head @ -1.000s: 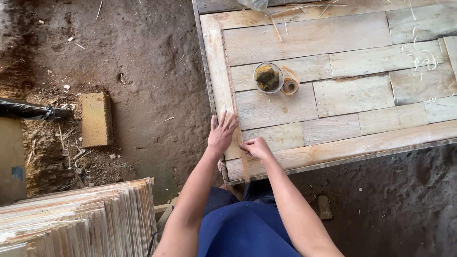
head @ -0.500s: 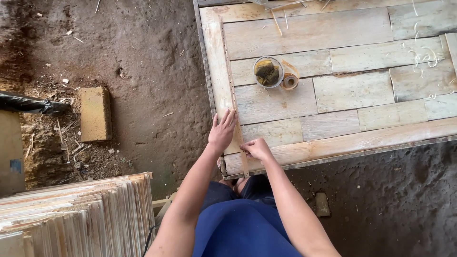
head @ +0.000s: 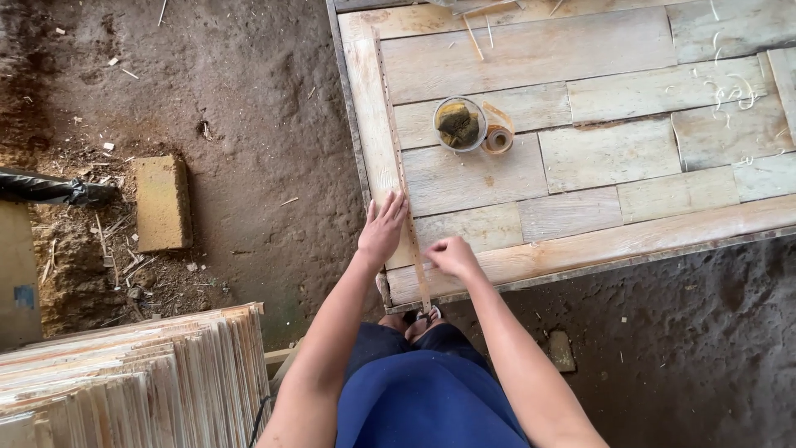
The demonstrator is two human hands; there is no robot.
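Both hands (head: 419, 245) press tape strip (head: 396, 141) onto panel (head: 580, 158).

The person wears a plain dark blue garment (head: 427, 398) over the lap. Both forearms are bare, without sleeves, and neither the left hand (head: 383, 230) nor the right hand (head: 452, 255) wears a glove.

Two hands: the left hand (head: 383, 231) and the right hand (head: 452, 255). One thin strip (head: 401, 170) runs between them, up along the edge of one wood surface (head: 605, 153). Above the hands sit one small bowl (head: 458, 124) and one roll of tape (head: 497, 138), just beside each other. Far to the left of the hands lies one brick (head: 160, 202) on the dirt. Below the left hand stands one stack of thin boards (head: 133, 382); too many boards to count.
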